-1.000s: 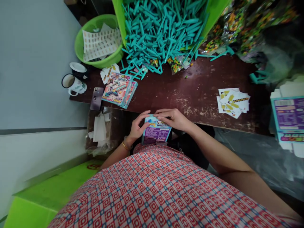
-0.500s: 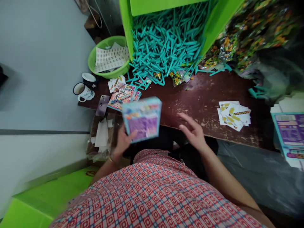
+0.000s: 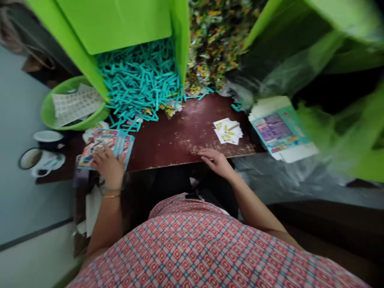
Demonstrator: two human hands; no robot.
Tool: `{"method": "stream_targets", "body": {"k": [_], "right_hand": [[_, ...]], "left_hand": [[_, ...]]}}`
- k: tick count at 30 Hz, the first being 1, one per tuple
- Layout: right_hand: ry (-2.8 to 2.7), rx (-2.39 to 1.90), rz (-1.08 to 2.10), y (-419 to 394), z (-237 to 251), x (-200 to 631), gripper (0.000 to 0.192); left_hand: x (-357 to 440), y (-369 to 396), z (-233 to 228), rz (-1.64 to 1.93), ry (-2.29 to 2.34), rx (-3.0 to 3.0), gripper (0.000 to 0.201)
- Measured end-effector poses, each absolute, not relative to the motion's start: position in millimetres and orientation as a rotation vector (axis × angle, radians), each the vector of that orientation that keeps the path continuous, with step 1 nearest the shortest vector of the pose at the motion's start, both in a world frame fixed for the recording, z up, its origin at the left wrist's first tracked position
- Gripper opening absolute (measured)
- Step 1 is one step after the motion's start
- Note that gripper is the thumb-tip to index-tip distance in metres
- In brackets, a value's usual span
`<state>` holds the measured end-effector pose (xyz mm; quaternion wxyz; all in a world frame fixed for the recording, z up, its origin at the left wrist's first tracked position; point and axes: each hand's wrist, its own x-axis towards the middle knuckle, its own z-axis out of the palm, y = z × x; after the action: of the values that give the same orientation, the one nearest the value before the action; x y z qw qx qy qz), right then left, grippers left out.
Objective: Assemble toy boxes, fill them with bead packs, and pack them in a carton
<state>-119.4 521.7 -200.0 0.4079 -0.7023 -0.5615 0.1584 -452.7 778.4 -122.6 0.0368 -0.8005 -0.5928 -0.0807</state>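
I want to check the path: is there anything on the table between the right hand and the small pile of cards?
Nothing visible. The right hand rests at the table's front edge, and only bare tabletop lies between it and the cards.

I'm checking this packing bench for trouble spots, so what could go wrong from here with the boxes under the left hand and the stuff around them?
The left hand presses on the stacked boxes at the table's front left edge; they may slip off. The mug and a phone, hidden now, sit close by, so a sweep of the arm could knock them. Loose teal sticks spill toward the stack and could get caught under it.
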Motion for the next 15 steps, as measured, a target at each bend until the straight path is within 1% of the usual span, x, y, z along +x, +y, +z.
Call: {"method": "stream_targets", "body": {"k": [3, 5, 7, 11, 13, 15], "right_hand": [[-1.072, -2.088, -0.062, 485, -203, -39, 0.032], [-0.829, -2.207, -0.258, 456, -210, 10, 0.04], [-0.699, -2.254, -0.292, 434, -221, 42, 0.046], [-0.673, -2.277, -0.279, 416, -235, 65, 0.033], [-0.669, -2.274, -0.304, 417, -229, 64, 0.031], [-0.653, -2.258, -0.352, 426, -214, 50, 0.034]], "left_hand": [[-453, 772, -118, -0.476, -1.678, -2.547, 0.071], [-442, 760, -124, -0.638, -1.557, -2.673, 0.066], [-424, 744, -138, -0.712, -1.453, -2.897, 0.059], [-384, 706, -172, -0.644, -1.248, -3.368, 0.045], [-370, 688, -180, -0.592, -1.17, -3.555, 0.042], [-359, 672, -179, -0.543, -1.127, -3.739, 0.041]]}}
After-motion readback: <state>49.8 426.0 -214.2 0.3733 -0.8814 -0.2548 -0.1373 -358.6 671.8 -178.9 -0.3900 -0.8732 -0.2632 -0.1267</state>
